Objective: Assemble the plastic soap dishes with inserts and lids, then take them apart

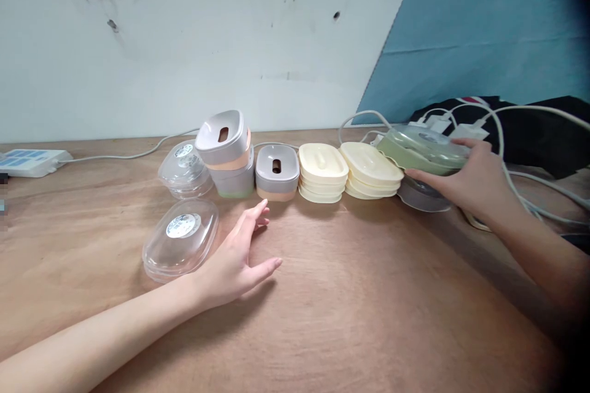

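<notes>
My right hand [479, 178] grips the side of a pale green container [405, 152] with a clear lid, thumb on the near side and fingers on the far side. The container is tilted above a grey translucent piece [424, 196] on the table. My left hand [235, 261] is empty, its fingers stretched out and thumb apart, just over the table. Beside it lies a clear plastic lid [184, 242] with a round sticker. Ahead of its fingertips stands a grey box with a slotted top [276, 167] and a peach band.
Left of that box leans a stack of grey boxes [225, 147], with more clear lids [184, 163] behind. Two stacks of cream lids [322, 166] stand in the row. White cables [502, 135] and plugs crowd the right; a power strip [34, 161] lies far left.
</notes>
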Motion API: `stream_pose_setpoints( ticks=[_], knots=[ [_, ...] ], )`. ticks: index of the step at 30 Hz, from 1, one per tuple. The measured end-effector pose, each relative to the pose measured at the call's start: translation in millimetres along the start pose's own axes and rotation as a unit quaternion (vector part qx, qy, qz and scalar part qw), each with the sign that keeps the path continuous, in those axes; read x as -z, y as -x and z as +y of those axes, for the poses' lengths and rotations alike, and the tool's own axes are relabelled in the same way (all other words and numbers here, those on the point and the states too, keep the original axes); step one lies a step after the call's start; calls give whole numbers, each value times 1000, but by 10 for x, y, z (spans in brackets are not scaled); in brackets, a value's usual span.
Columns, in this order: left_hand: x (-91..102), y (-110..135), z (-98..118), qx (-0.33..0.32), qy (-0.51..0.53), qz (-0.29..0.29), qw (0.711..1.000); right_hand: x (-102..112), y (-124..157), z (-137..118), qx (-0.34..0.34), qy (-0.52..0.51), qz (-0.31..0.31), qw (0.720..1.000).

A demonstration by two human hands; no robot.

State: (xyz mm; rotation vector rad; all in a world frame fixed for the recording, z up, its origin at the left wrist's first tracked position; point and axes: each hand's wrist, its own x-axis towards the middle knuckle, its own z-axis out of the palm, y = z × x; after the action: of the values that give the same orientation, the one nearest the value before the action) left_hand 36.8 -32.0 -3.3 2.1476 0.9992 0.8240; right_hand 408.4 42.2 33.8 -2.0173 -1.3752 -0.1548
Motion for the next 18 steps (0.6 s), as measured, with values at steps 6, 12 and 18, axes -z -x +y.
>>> stream_pose_setpoints(
  ticks=[6,12,18],
  knots=[
    [1,3,3,2,3,-4,1000,88,56,71,-54,12,-7,998],
    [-4,2,7,1,12,-5,1000,46,116,120,-27,29,0,999],
    [-2,-4,4,15,10,-9,1000,-15,114,163,5,39,14,999]
  ],
)
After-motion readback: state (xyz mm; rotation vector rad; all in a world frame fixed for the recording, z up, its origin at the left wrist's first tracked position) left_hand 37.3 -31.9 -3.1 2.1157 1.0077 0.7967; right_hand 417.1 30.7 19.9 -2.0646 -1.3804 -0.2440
